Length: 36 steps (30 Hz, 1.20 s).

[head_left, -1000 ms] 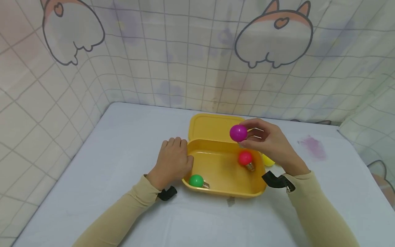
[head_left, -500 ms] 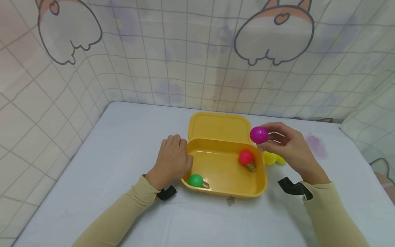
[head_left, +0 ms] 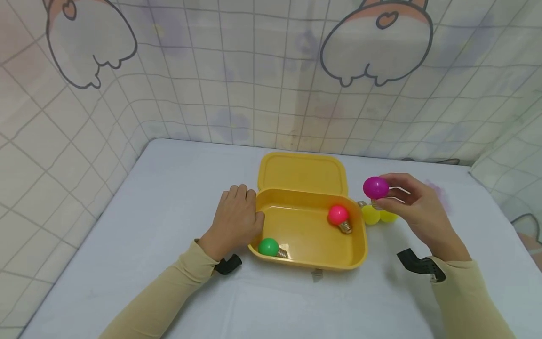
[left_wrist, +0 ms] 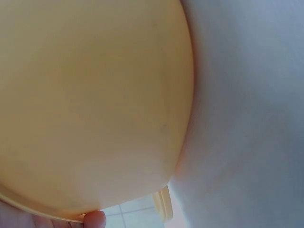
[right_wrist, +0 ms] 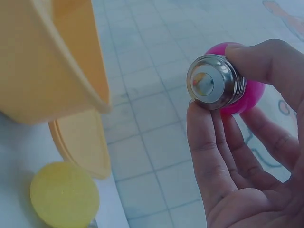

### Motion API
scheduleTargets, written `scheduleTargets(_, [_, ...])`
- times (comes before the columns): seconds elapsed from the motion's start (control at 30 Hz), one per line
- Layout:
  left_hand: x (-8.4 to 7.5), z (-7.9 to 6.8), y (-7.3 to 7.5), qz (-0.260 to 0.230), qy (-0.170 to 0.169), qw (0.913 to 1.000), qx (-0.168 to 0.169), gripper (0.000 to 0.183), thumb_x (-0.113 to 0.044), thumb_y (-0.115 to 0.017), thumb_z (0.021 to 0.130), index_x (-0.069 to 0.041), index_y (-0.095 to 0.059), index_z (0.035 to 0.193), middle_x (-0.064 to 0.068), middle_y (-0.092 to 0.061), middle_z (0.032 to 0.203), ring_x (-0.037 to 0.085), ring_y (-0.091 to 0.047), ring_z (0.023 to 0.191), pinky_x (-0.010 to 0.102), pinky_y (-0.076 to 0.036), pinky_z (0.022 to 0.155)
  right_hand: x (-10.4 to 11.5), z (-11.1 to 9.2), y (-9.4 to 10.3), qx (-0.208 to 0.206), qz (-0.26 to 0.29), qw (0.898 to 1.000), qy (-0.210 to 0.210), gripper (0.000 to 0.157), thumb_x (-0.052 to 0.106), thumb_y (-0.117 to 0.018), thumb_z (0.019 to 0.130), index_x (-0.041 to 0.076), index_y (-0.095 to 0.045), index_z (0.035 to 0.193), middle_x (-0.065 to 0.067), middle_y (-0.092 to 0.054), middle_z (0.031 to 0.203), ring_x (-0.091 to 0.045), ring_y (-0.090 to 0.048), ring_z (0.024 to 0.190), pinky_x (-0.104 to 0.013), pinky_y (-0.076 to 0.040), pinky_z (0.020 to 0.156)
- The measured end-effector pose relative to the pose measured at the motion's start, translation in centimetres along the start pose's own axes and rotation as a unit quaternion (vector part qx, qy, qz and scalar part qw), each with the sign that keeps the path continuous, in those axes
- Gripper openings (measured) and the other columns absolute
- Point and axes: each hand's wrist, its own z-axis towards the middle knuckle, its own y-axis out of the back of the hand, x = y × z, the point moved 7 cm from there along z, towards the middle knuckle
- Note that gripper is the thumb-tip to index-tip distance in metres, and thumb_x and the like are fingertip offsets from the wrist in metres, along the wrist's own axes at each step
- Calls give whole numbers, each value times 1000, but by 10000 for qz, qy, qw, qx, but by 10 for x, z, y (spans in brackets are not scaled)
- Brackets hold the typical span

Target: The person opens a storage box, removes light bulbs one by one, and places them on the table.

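A yellow plastic box (head_left: 298, 230) lies with its lid (head_left: 302, 174) folded back behind it. My left hand (head_left: 233, 219) grips the box's left rim; in the left wrist view a fingertip (left_wrist: 95, 220) shows at that rim. My right hand (head_left: 419, 209) pinches a magenta light bulb (head_left: 375, 187), held up to the right of the box. Its silver screw base (right_wrist: 213, 83) faces the right wrist camera. Inside the box, a pinkish-red bulb (head_left: 338, 214) lies at the right and a green bulb (head_left: 268, 247) at the front left corner.
Two yellow bulbs (head_left: 370, 215) lie on the white table (head_left: 203, 301) just right of the box, partly below my right hand in the head view. A grid-patterned curtain (head_left: 237, 70) hangs behind and at both sides. Dark cables (head_left: 525, 219) run at the far right.
My right hand has carried the magenta bulb rightward, from over the box to beyond its right edge, so the yellow bulbs show more. The left hand stays on the rim.
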Motion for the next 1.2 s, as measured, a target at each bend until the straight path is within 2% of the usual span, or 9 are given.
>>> scheduleTargets(0.17, [-1,1,-1,-41,18,10000,50,18,-20,-50,87,-7,-44,77,5,-33,75,23,-31,69,32,-20,66,-11,-3,14,-264,-429,9987,-21,49,29,-73,95,20,-58,141,12,-60,131,3,-69,106,-11,-54,87])
scheduleTargets(0.27, [-2,1,-2,-85,46,9999,95,18,-20,-50,88,-7,-43,77,5,-33,75,23,-31,69,32,-20,66,-18,-4,22,-359,-505,9980,-92,50,30,-73,95,19,-57,141,14,-59,131,4,-69,105,-9,-53,87])
scheduleTargets(0.73, [-2,0,1,-84,13,10000,50,18,-19,-50,87,-7,-44,76,5,-33,73,22,-30,66,31,-21,64,-51,-1,44,-472,-488,9950,-735,58,41,-72,94,24,-53,146,21,-57,129,7,-68,104,-5,-48,86])
scheduleTargets(0.93, [-2,1,1,-135,73,9997,186,17,-19,-50,88,-7,-44,77,5,-34,74,23,-31,68,32,-21,65,-61,0,48,-547,-453,9946,-754,58,41,-71,95,23,-52,146,21,-57,127,7,-67,102,-4,-48,86])
scheduleTargets(1.2, [-1,2,-1,-136,43,9998,153,17,-18,-50,87,-7,-43,76,5,-32,74,23,-30,67,31,-20,65,-68,1,50,-564,-375,9947,-777,57,39,-71,95,22,-52,146,20,-57,126,9,-68,102,-4,-47,86])
